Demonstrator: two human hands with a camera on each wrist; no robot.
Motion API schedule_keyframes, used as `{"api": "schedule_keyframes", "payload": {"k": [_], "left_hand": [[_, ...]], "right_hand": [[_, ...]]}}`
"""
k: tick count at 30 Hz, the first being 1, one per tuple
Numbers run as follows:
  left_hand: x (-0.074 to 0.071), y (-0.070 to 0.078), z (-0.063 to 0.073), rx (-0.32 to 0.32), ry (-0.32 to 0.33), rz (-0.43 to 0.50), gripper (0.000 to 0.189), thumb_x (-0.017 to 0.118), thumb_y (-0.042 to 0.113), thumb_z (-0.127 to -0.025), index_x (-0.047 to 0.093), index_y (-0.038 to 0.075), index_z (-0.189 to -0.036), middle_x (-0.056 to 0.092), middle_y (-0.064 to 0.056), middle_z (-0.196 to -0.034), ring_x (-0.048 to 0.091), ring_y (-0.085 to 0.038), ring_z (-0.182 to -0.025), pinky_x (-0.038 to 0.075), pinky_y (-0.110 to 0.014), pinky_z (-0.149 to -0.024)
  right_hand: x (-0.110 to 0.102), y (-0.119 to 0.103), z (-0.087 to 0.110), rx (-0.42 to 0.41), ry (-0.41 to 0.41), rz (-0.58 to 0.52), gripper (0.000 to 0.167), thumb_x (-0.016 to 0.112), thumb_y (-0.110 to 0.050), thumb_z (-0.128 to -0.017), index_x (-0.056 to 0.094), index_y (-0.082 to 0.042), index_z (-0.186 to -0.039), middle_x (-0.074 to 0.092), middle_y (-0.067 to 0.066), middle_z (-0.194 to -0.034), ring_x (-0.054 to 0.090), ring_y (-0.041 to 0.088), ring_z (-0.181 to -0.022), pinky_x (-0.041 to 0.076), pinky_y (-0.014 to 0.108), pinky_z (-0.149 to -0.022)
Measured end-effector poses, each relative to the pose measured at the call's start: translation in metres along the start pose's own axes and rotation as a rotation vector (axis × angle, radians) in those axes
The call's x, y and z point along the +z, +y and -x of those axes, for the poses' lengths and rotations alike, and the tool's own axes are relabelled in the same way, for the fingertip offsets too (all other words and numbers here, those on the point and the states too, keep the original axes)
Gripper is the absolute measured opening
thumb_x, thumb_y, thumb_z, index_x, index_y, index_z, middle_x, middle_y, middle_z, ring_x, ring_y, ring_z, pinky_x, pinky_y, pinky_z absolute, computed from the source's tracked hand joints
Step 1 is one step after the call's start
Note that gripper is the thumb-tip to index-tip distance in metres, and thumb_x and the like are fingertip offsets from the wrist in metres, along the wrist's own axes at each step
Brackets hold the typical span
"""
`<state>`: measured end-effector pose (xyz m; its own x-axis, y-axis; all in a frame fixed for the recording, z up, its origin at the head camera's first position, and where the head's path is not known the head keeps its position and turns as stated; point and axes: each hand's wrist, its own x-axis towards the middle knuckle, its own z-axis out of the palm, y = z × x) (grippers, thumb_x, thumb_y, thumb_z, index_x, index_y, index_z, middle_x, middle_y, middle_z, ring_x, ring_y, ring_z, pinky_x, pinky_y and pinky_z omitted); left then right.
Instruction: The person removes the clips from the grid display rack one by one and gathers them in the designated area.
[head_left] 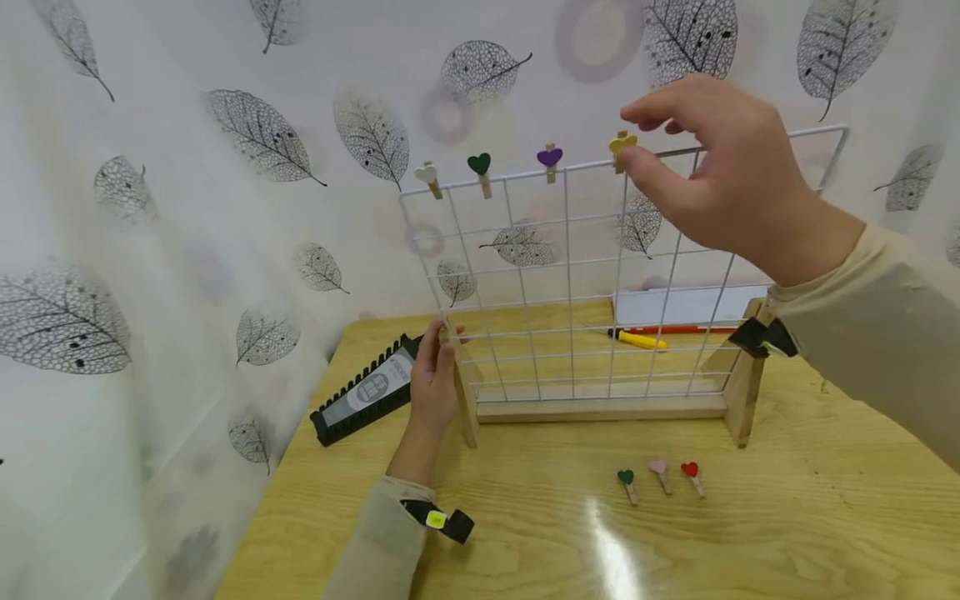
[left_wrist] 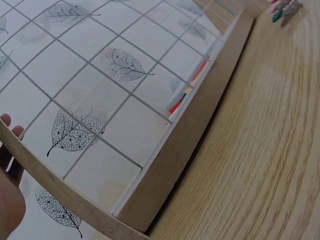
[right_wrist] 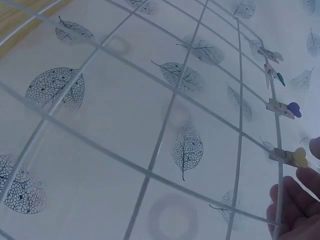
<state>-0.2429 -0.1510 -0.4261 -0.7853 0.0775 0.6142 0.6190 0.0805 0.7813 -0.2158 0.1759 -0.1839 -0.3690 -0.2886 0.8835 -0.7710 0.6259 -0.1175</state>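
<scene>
A white wire grid rack (head_left: 567, 250) with wooden side legs stands on the table. Clipped along its top wire are small clothespins with hearts: white (head_left: 427, 175), green (head_left: 480, 165), purple (head_left: 550, 158) and yellow (head_left: 622, 145). My right hand (head_left: 723, 162) is by the yellow one, thumb and fingers spread apart; the right wrist view shows the fingertips close to the yellow heart clothespin (right_wrist: 295, 157). At the rack's left side, my left hand (head_left: 433, 379) grips the wooden leg (left_wrist: 60, 192), thumb in front and fingers partly hidden behind.
On the table before the rack lie three more heart clothespins: green (head_left: 628, 486), pink (head_left: 661, 475), red (head_left: 693, 478). A black toothed-edge case (head_left: 367, 392) lies left. Behind the grid are a yellow-handled screwdriver (head_left: 637, 339) and a white box (head_left: 675, 307). A leaf-print curtain (head_left: 187, 183) hangs behind.
</scene>
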Motion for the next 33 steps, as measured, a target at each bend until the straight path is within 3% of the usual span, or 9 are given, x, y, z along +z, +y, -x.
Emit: {"api": "schedule_keyframes", "payload": {"k": [2, 6, 14, 21, 29, 31, 33], "left_hand": [[0.000, 0.001, 0.000, -0.005, 0.000, -0.002, 0.055, 0.039, 0.039, -0.108, 0.040, 0.002, -0.148, 0.059, 0.010, -0.128, 0.060, -0.037, -0.117, 0.043, -0.035, -0.109], [0.000, 0.000, 0.000, -0.011, -0.001, -0.010, 0.059, 0.040, 0.044, -0.106, 0.040, 0.002, -0.149, 0.059, 0.007, -0.129, 0.060, -0.037, -0.117, 0.043, -0.034, -0.109], [0.000, 0.000, -0.003, -0.003, 0.004, -0.012, 0.061, 0.040, 0.047, -0.105, 0.042, 0.004, -0.147, 0.060, 0.006, -0.128, 0.059, -0.040, -0.117, 0.045, -0.038, -0.108], [0.001, 0.001, -0.003, 0.011, -0.003, 0.000, 0.054, 0.039, 0.039, -0.107, 0.042, 0.003, -0.147, 0.060, 0.004, -0.128, 0.059, -0.043, -0.116, 0.045, -0.038, -0.108], [0.001, 0.001, -0.003, 0.001, 0.004, -0.011, 0.065, 0.040, 0.050, -0.104, 0.042, 0.000, -0.146, 0.060, 0.004, -0.128, 0.060, -0.040, -0.116, 0.046, -0.033, -0.106], [0.001, 0.002, -0.002, -0.010, 0.005, -0.011, 0.064, 0.040, 0.049, -0.105, 0.041, 0.000, -0.147, 0.060, 0.004, -0.128, 0.060, -0.039, -0.116, 0.045, -0.033, -0.107], [0.001, 0.002, -0.001, -0.019, 0.004, -0.016, 0.062, 0.040, 0.046, -0.105, 0.041, 0.001, -0.147, 0.060, 0.004, -0.128, 0.060, -0.036, -0.117, 0.045, -0.032, -0.107]], "right_hand": [[0.000, 0.000, -0.003, 0.078, -0.094, 0.014, 0.029, 0.065, -0.016, -0.096, 0.071, 0.000, -0.119, 0.071, 0.011, -0.109, 0.061, 0.016, -0.096, 0.039, 0.010, -0.082], [-0.002, -0.004, -0.007, 0.212, -0.174, 0.035, 0.026, 0.064, -0.020, -0.099, 0.074, -0.006, -0.118, 0.073, 0.004, -0.102, 0.056, -0.003, -0.086, 0.042, 0.010, -0.076], [-0.007, -0.006, -0.008, 0.385, -0.176, -0.006, 0.022, 0.068, -0.028, -0.098, 0.078, -0.014, -0.112, 0.075, -0.005, -0.096, 0.061, -0.003, -0.081, 0.044, 0.013, -0.067], [-0.006, -0.007, -0.007, 0.378, -0.099, -0.067, 0.015, 0.072, -0.022, -0.096, 0.080, -0.013, -0.104, 0.076, -0.006, -0.094, 0.066, 0.000, -0.077, 0.046, 0.014, -0.061], [-0.004, -0.006, -0.003, 0.362, -0.033, -0.129, 0.015, 0.071, -0.018, -0.096, 0.078, -0.009, -0.106, 0.076, -0.004, -0.096, 0.067, -0.002, -0.087, 0.045, 0.016, -0.066], [-0.003, -0.005, -0.001, 0.343, -0.004, -0.150, 0.015, 0.071, -0.016, -0.096, 0.077, -0.007, -0.106, 0.076, -0.006, -0.095, 0.066, -0.002, -0.088, 0.045, 0.017, -0.068], [-0.002, -0.003, 0.003, 0.259, 0.038, -0.143, 0.016, 0.071, -0.013, -0.095, 0.077, -0.003, -0.106, 0.075, -0.006, -0.094, 0.066, -0.003, -0.089, 0.043, 0.016, -0.066]]}}
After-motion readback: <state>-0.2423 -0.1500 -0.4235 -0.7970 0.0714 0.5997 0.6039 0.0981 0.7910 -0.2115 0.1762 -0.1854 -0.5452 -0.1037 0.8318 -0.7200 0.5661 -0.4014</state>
